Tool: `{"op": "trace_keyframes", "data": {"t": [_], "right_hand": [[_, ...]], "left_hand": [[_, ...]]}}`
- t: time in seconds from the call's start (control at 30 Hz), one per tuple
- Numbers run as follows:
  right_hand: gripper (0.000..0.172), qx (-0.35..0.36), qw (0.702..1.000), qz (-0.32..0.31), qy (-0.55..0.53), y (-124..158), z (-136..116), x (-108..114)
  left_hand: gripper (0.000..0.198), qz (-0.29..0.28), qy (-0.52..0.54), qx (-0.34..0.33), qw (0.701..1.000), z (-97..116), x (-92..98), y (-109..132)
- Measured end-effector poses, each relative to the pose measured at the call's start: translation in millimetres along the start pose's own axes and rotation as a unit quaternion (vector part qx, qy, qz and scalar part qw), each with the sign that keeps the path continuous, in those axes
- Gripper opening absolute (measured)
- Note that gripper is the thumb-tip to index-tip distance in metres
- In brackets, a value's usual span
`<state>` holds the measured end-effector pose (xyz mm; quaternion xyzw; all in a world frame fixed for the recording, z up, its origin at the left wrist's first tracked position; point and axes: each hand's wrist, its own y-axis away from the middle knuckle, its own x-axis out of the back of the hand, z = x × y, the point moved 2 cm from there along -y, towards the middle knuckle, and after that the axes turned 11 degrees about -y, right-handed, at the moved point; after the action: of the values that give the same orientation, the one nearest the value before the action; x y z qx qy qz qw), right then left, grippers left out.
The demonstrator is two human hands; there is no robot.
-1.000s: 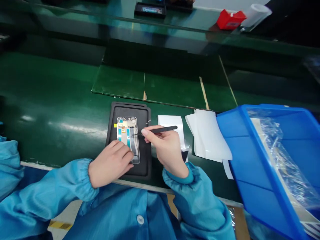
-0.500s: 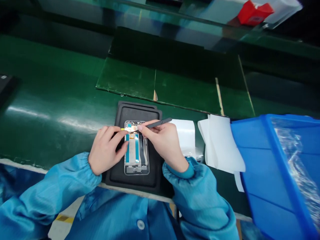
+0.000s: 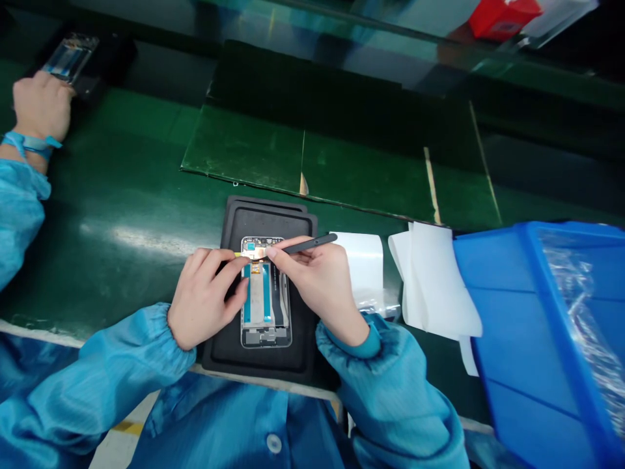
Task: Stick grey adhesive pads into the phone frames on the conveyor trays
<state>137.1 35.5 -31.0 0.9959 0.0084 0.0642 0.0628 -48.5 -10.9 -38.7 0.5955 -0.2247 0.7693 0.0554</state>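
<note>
slippage threatens: phone frame [image 3: 266,306] lies centred in the black tray [image 3: 258,361], left hand [image 3: 205,299] unclenched, fingertips [image 3: 243,262] bracing it from the tray's left, right hand [image 3: 319,283] pinching dark tweezers [image 3: 312,243] near the tray's far end; a jerked tip could gouge the frame

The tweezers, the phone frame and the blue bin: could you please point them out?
tweezers [image 3: 315,241], head view, black shaft
phone frame [image 3: 266,306], head view, lower middle
blue bin [image 3: 491,306], head view, outer wall
</note>
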Motion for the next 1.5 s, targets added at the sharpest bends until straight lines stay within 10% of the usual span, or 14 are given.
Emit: {"op": "trace_keyframes", "data": {"t": [1.13, 1.5], "right_hand": [[0.012, 0.020, 1.000, -0.012, 0.014, 2.2, 0.3, -1.3], [0.011, 0.125, 0.978, 0.165, 0.041, 35.8, -41.6, 54.0]], "left_hand": [[0.035, -0.042, -0.122, -0.062, 0.990, 6.5, 7.5, -1.5], [0.035, -0.067, -0.210, -0.151, 0.964, 14.1, 16.4, -9.6]]}}
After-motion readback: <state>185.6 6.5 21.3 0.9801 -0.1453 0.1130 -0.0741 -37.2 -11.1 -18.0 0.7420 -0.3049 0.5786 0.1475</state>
